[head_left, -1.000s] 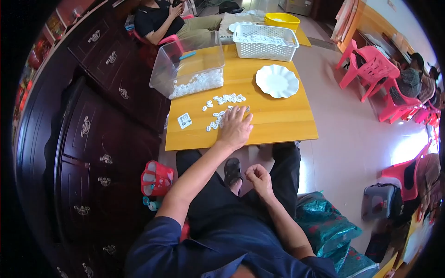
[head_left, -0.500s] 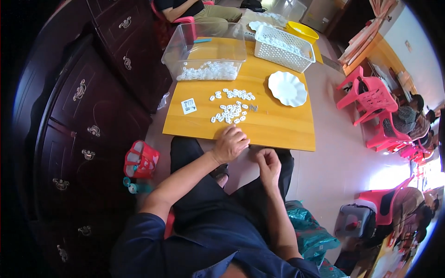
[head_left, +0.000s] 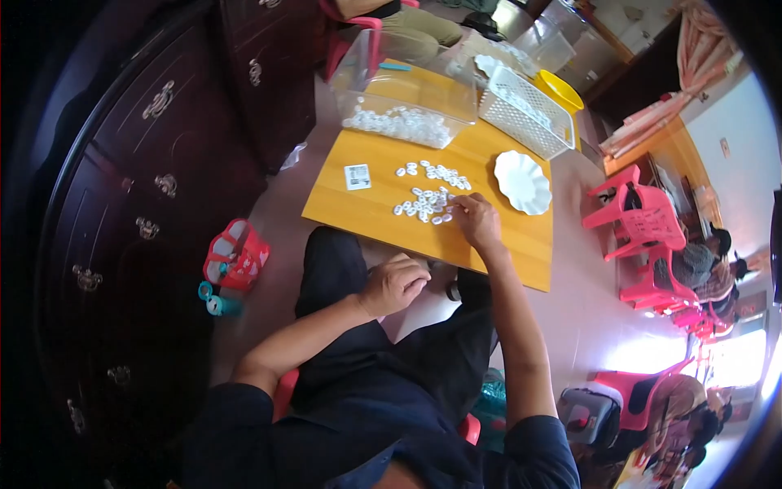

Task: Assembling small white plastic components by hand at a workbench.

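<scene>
Over the wooden table, my right hand (head_left: 479, 222) has its fingertips pinched together at the right edge of a loose pile of small white oval pieces (head_left: 423, 202). Whatever lies between those fingertips is hidden. My left hand (head_left: 397, 285) hovers above my lap, just off the table's front edge, with its fingers curled in; what they hold, if anything, does not show. A second group of white oval pieces (head_left: 448, 176) lies a little farther back. Right of my right hand sits a white scalloped plate (head_left: 523, 182).
At the back of the table (head_left: 358, 216) stand a clear plastic bin (head_left: 452, 102) of white pieces and a white perforated basket (head_left: 521, 114). A small white printed card (head_left: 357, 177) lies at left. Beyond are a yellow basin (head_left: 560, 90) and a seated person (head_left: 423, 26). Dark drawers line the left.
My right hand has gone from over my lap up onto the table, to where small grey bits lay beside the pile. My left hand has drawn back from the table edge. The view has tilted.
</scene>
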`<state>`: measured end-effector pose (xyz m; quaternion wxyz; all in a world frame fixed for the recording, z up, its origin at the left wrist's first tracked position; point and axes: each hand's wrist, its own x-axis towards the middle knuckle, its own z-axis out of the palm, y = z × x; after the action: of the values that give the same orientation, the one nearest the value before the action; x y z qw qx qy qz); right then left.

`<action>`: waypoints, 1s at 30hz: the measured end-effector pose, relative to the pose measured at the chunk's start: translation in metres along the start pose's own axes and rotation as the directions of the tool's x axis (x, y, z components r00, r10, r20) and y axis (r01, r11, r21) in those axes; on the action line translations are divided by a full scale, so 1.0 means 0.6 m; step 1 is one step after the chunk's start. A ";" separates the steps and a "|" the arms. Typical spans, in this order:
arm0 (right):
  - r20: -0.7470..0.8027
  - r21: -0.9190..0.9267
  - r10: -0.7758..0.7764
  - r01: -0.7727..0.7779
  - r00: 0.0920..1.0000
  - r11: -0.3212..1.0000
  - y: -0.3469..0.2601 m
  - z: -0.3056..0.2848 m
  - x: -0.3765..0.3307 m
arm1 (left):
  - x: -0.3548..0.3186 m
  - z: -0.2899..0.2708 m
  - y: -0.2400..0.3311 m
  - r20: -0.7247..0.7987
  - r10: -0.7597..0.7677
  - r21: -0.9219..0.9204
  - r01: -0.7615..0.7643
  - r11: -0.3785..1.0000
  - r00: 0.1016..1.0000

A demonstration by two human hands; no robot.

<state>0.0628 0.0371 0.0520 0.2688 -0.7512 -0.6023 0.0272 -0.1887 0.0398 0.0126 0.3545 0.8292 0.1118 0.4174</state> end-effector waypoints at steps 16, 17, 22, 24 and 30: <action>0.147 -0.181 0.003 0.023 0.989 0.983 0.001 0.004 0.029 | -0.032 -0.009 -0.018 -0.059 -0.156 -0.128 0.148 0.981 0.986; 0.144 -0.180 0.001 0.025 0.990 0.983 0.000 0.002 0.027 | -0.033 -0.007 -0.016 -0.055 -0.198 -0.159 0.187 0.969 0.979; -0.113 0.087 0.093 -0.084 0.989 0.993 -0.020 -0.031 -0.016 | -0.026 -0.002 -0.022 -0.058 -0.313 -0.305 0.282 0.910 0.948; -0.162 0.405 0.239 -0.156 0.957 0.901 -0.039 -0.041 -0.052 | -0.019 -0.004 -0.026 -0.021 -0.415 -0.397 0.374 0.838 0.909; 0.075 0.856 0.530 -0.328 0.845 0.400 -0.073 -0.038 -0.221 | 0.020 0.004 0.012 0.086 -0.486 -0.514 0.457 0.726 0.869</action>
<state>-0.0041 -0.0874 0.0531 0.6419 -0.6523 -0.2646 0.3040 -0.1801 0.0392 0.0238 0.6555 0.6346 0.2117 0.3503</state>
